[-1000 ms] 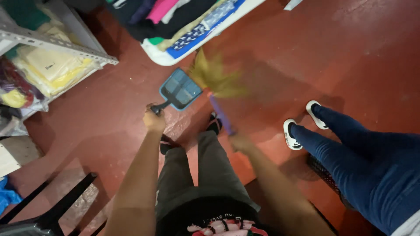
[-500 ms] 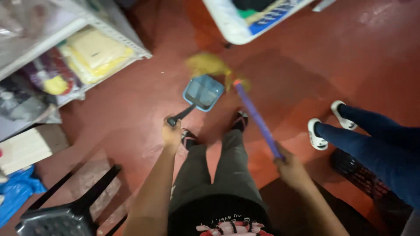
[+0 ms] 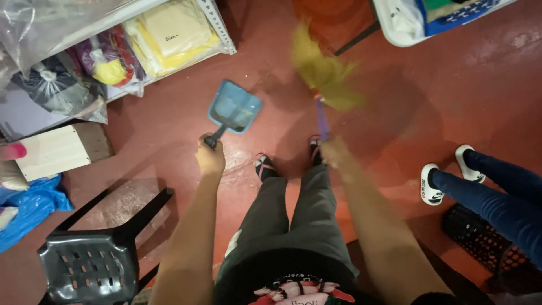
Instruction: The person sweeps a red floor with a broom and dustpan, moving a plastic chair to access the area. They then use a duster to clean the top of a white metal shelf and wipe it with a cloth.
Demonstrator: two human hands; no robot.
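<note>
- Left hand [image 3: 210, 158] clenched on dustpan [image 3: 234, 107] handle; right hand [image 3: 334, 152] grasps broom [image 3: 324, 76] stick.
- Dustpan on the floor, just left of the bristles.
- Keep the pan lip flat; use short strokes toward it.

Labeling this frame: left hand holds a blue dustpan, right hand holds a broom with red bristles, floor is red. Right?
Not quite. The broom in the right hand has yellow bristles, not red, as the head view shows. The left hand does hold the blue dustpan, and the floor is red.
</note>
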